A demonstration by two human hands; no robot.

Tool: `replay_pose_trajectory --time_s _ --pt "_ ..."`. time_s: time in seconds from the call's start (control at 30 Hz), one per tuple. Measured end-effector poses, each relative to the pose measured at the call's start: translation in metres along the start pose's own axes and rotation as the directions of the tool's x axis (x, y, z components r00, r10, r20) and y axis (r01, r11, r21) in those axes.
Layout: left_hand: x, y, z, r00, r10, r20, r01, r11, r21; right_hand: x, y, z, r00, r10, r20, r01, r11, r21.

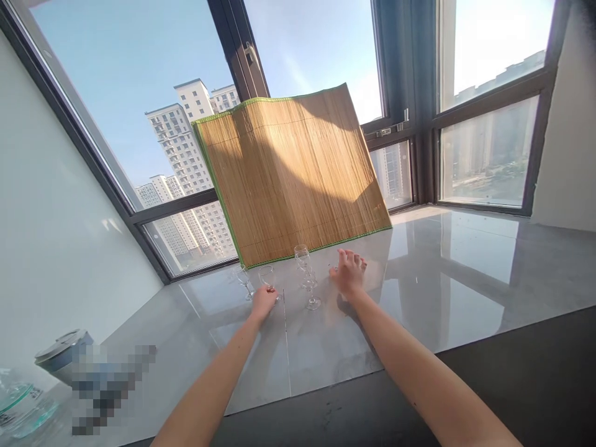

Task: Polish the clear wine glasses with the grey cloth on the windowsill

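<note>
Low on the stem, my left hand is closed around a clear stemmed glass, whose bowl rises above the fingers. Just left of it stands another stemmed glass. Between my hands is a column of clear stemmed glasses, apparently stacked one on another; their transparent outlines overlap, so I cannot tell how many. My right hand hovers to the right of this column, fingers apart and bent, with no object visible in it. Part of the palm side is hidden.
A bamboo mat with green edging leans against the window behind the glasses. The glossy grey tiled sill drops off at its front edge. At the lower left are a lidded container, a plastic bottle and a pixelated patch.
</note>
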State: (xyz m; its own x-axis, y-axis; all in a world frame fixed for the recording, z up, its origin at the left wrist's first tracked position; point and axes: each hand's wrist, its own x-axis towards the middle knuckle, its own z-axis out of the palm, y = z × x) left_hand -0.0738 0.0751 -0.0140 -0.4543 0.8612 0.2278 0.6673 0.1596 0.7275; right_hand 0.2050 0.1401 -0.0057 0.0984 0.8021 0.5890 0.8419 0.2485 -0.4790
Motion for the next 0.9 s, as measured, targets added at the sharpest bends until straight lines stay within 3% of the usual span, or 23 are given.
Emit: replay_pose_trajectory --time_s 0.13,0.27,0.43,0.57,0.73,0.9 --pt "-0.008 -0.031 -0.042 0.994 -0.058 -0.088 0.061 0.998 0.024 0.000 -0.005 -0.004 0.993 -0.082 -0.085 0.095 0.982 0.164" --pt "-0.006 -0.043 -0.060 0.991 -0.100 -0.086 0.102 0.995 0.012 -0.005 -0.006 -0.004 0.984 -0.118 -0.130 0.159 0.914 0.373" --pt "-0.015 -0.052 -0.088 0.987 -0.116 -0.107 0.130 0.982 0.134 -0.020 -0.015 -0.008 0.966 -0.250 -0.066 0.248 0.818 0.519" --pt "-0.048 -0.072 -0.118 0.999 0.016 -0.045 0.001 0.937 0.350 -0.034 -0.030 -0.010 0.927 -0.374 0.040 0.295 0.789 0.539" --pt "-0.086 -0.081 -0.122 0.988 0.112 -0.108 -0.038 0.847 0.530 -0.044 -0.045 -0.003 0.925 -0.367 0.099 0.264 0.808 0.527" --pt "-0.090 -0.069 -0.116 0.994 0.092 -0.060 -0.038 0.797 0.602 -0.058 -0.073 0.006 0.906 -0.414 0.087 0.282 0.744 0.606"
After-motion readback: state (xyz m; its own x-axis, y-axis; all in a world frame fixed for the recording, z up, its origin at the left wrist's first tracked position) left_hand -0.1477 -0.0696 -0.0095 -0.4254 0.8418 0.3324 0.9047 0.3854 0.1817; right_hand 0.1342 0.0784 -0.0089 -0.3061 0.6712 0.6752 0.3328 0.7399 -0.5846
